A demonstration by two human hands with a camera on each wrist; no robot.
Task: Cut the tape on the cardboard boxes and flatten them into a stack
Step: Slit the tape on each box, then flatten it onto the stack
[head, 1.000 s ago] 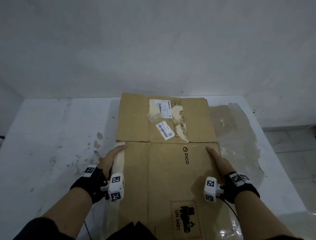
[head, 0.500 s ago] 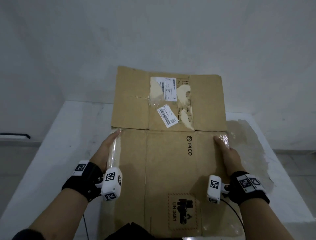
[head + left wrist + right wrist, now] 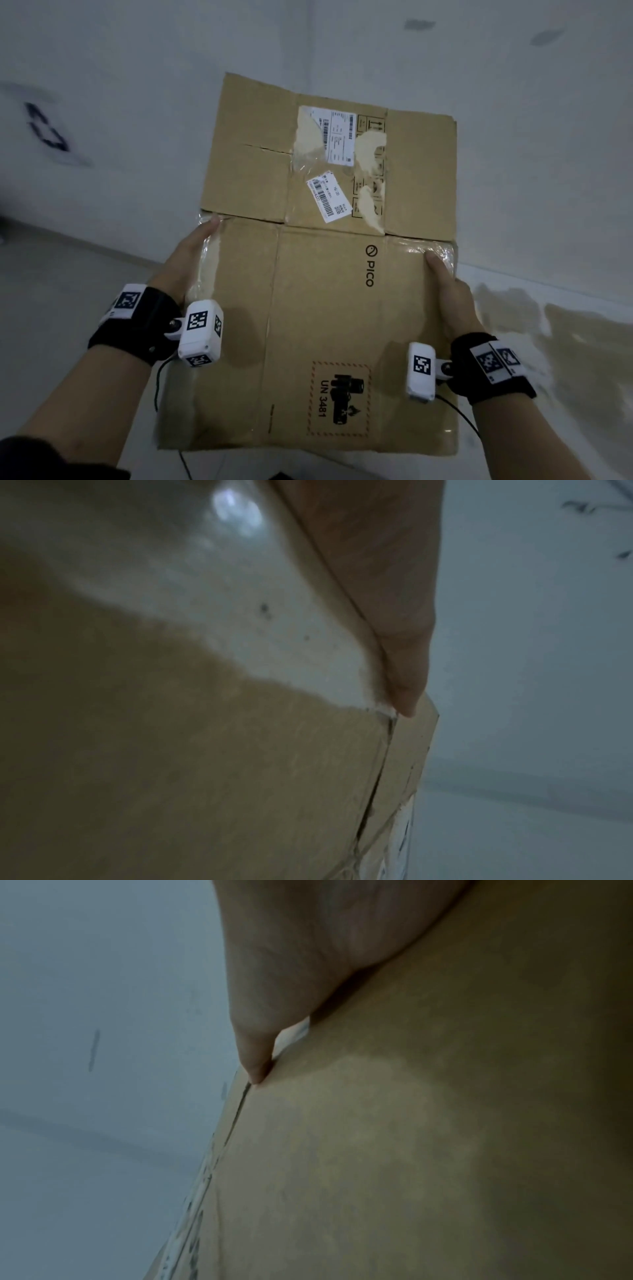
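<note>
Against a white wall (image 3: 137, 85), left hand (image 3: 185, 263) and right hand (image 3: 452, 301) grip the flattened cardboard box (image 3: 329, 281).

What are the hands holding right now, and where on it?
The flattened cardboard box, lifted off the table. The left hand grips its left edge and the right hand its right edge, both just below the flap fold; thumbs lie on top.

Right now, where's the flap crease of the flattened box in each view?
Head: the flap crease crosses mid-frame on the flattened box, between both thumbs.
Left wrist: lower right, running down from the left hand thumb tip.
Right wrist: left of centre, running down from the right hand thumb tip.
Shared landmark: thumb tips at the crease.
</note>
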